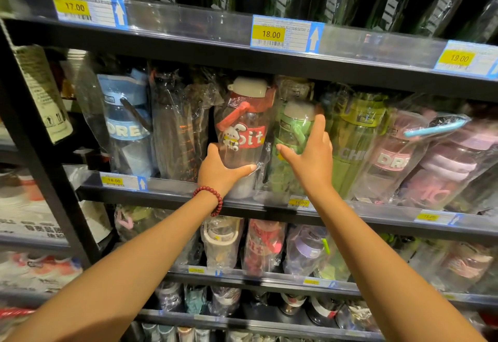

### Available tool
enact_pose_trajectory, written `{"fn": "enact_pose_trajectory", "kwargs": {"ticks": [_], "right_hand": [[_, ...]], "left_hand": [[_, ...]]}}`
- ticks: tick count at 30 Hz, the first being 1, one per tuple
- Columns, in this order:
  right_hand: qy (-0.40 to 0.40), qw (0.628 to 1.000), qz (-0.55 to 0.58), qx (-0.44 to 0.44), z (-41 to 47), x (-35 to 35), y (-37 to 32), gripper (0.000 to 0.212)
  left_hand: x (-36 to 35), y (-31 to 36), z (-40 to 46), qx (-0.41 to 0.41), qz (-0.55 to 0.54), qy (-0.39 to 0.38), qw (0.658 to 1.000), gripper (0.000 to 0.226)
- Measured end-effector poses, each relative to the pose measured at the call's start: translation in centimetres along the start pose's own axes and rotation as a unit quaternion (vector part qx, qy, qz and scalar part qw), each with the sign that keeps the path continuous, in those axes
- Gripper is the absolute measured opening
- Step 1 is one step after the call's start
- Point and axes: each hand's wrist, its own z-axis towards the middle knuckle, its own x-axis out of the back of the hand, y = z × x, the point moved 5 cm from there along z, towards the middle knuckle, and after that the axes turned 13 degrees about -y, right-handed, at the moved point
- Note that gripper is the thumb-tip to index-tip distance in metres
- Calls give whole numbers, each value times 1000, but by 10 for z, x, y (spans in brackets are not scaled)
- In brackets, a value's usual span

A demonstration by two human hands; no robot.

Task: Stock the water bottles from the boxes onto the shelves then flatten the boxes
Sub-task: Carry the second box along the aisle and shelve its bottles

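Standing on the middle shelf (172,193), the clear red-banded bottle (246,128) wears a cream cap, a red strap, a rabbit sticker and a plastic bag. The left hand (219,170) grips its base. The right hand (310,157), fingers spread, presses the bagged green bottle (292,131) beside it.

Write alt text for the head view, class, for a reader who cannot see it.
A left hand grips a red-capped bottle on a shop shelf while the right hand touches a green bottle beside it. Wrapped bottles fill the shelves.
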Motion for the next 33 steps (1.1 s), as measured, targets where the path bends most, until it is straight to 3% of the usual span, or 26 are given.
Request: {"fn": "enact_pose_trajectory", "kwargs": {"ticks": [5,11,13,16,19,22,26,29,33], "right_hand": [[-4,1000,4,-3,-2,1,-2,79],[3,1000,22,19,-11,11,-6,79],[62,996,36,57,-24,18,-14,65],[117,981,56,147,-48,14,-37,44],[29,970,102,221,-59,-17,-68,37],[-129,957,148,214,-66,-68,-97,38],[-277,942,161,101,-65,-132,-109,62],[-292,942,163,18,-56,-154,-109,81],[-288,940,182,-23,-40,-169,-103,94]], "left_hand": [[-1,4,-4,8,10,0,1000,73],[16,2,-14,6,-17,-74,997,81],[35,-1,-27,-26,-43,-34,998,68],[74,-13,-46,-72,-65,112,989,30],[117,-33,-55,-74,-38,249,965,27],[149,-58,-51,-25,5,309,951,51],[166,-80,-31,70,56,226,970,87],[164,-88,-17,116,78,130,982,104],[167,-94,-4,120,100,130,979,99]]}}
